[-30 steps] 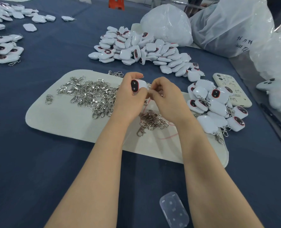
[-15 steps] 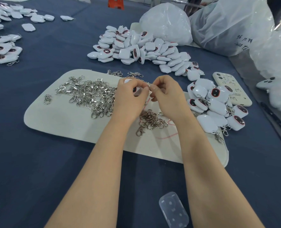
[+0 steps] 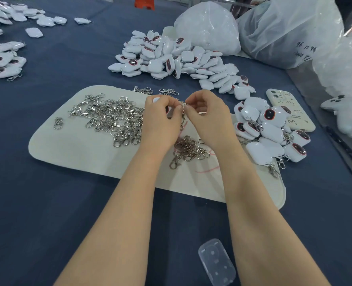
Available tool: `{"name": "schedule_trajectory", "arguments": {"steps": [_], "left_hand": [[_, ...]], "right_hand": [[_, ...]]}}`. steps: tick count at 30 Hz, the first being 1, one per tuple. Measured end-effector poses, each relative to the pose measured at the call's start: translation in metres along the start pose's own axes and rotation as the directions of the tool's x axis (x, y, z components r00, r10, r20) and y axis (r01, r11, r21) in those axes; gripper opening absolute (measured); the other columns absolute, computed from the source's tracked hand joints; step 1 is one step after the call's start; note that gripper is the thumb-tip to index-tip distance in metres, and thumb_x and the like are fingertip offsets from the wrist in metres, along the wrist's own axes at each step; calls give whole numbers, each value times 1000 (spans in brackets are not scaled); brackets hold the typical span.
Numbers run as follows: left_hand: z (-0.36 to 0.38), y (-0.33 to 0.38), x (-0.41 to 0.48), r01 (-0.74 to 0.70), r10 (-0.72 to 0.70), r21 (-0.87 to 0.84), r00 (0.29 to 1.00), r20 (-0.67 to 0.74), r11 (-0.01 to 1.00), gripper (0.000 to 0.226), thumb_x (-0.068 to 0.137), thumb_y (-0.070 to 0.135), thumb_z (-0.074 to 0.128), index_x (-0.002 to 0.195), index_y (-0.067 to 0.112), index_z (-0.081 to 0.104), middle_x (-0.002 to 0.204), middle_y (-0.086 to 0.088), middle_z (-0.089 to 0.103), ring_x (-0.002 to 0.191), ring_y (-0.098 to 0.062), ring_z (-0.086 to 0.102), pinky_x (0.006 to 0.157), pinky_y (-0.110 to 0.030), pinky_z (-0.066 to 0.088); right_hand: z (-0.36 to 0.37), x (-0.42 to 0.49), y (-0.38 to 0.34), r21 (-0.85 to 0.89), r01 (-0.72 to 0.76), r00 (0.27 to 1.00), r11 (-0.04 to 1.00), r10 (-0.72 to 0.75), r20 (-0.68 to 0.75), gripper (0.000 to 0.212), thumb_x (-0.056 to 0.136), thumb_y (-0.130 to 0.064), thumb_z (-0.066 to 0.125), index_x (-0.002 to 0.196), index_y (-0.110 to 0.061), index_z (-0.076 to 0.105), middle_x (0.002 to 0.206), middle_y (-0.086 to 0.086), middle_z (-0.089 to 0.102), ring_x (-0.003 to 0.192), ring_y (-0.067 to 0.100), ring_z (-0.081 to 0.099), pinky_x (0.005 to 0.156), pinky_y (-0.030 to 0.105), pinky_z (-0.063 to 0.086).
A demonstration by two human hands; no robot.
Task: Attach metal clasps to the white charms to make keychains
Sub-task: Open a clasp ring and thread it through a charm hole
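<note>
My left hand (image 3: 160,118) grips a white charm (image 3: 156,99), mostly hidden under its curled fingers. My right hand (image 3: 207,116) pinches a small metal clasp (image 3: 183,108) right against the left fingertips, above the cream mat (image 3: 84,147). A heap of loose metal clasps (image 3: 111,118) lies on the mat left of my hands, and a smaller bunch (image 3: 189,149) sits below them. A pile of bare white charms (image 3: 171,58) lies beyond the mat. Charms with clasps attached (image 3: 270,133) are heaped at the mat's right end.
A phone in a cream case (image 3: 290,112) lies right of the finished heap. Large plastic bags (image 3: 284,32) stand at the back right. More charms (image 3: 2,62) lie at the far left. A clear plastic case (image 3: 217,262) rests on the blue cloth near me.
The charm, held up with its dark face showing a second ago, has turned down into my left fingers. Both hands stay together over the mat, with the clasp now between the fingertips.
</note>
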State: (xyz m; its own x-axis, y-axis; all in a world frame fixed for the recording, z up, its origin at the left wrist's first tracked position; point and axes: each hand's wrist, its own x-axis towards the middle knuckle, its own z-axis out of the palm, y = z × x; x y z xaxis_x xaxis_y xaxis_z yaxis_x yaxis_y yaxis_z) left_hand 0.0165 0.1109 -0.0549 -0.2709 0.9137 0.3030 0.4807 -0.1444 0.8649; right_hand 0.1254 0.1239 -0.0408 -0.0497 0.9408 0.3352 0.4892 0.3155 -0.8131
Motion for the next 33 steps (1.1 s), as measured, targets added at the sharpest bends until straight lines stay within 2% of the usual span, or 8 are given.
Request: {"name": "schedule_trajectory", "arguments": {"steps": [3,5,9,14,23,27,31,33], "left_hand": [[0,0,-1,-21,21,19,1000,-2,1000,6,91,11,57,91,14,63,107,-3,42,89,-8,41,70,1,33],[0,1,-2,-31,32,15,999,-6,999,6,91,10,57,89,14,60,107,-4,42,87,-8,41,66,0,36],[0,0,-2,-40,40,24,999,-8,999,10,92,11,56,87,19,56,109,-1,40,80,1,42,75,-7,32],[1,-2,-1,-41,42,44,999,-20,998,6,92,11,55,91,14,60,109,-1,39,76,9,41,66,6,28],[1,-2,-3,-66,67,71,998,-18,995,9,91,9,55,95,8,62,108,-2,40,76,8,40,68,7,26],[1,-3,-3,-64,65,74,998,-12,995,9,91,7,55,96,7,63,106,-2,39,76,7,40,68,7,25],[1,-3,-2,-48,47,70,999,10,996,9,92,7,54,95,8,62,105,-2,40,74,6,40,67,7,25],[1,-3,-2,-39,38,71,999,14,997,9,92,8,53,95,9,62,105,-2,40,72,6,41,66,8,25]], "right_hand": [[1,-1,0,-13,24,1000,1000,-24,-6,10,83,-6,63,89,-14,60,77,-11,59,67,-1,52,66,7,42],[1,-1,-1,-12,31,999,999,-31,-13,9,82,-5,63,88,-12,61,77,-8,60,67,1,51,65,8,42],[3,-2,-1,-24,23,1000,999,-24,-19,9,82,-6,64,87,-12,61,79,-3,62,65,2,50,64,9,42],[3,-1,0,-15,24,999,1000,-24,-29,7,83,-5,64,88,-10,61,79,-2,60,65,4,49,64,12,42],[4,0,1,-9,-7,1000,1000,7,-4,8,84,-7,64,88,-14,61,74,-12,57,61,-3,50,65,7,43],[6,-1,4,27,-15,999,1000,14,42,12,85,-6,63,90,-15,56,79,-12,54,67,-1,49,67,8,41],[5,-2,6,-1,41,998,999,-41,52,12,87,-7,61,90,-16,53,89,-7,57,87,8,55,78,16,42],[7,-2,6,18,56,997,998,-57,59,14,88,-5,59,89,-17,51,82,-11,56,82,8,55,77,18,43]]}}
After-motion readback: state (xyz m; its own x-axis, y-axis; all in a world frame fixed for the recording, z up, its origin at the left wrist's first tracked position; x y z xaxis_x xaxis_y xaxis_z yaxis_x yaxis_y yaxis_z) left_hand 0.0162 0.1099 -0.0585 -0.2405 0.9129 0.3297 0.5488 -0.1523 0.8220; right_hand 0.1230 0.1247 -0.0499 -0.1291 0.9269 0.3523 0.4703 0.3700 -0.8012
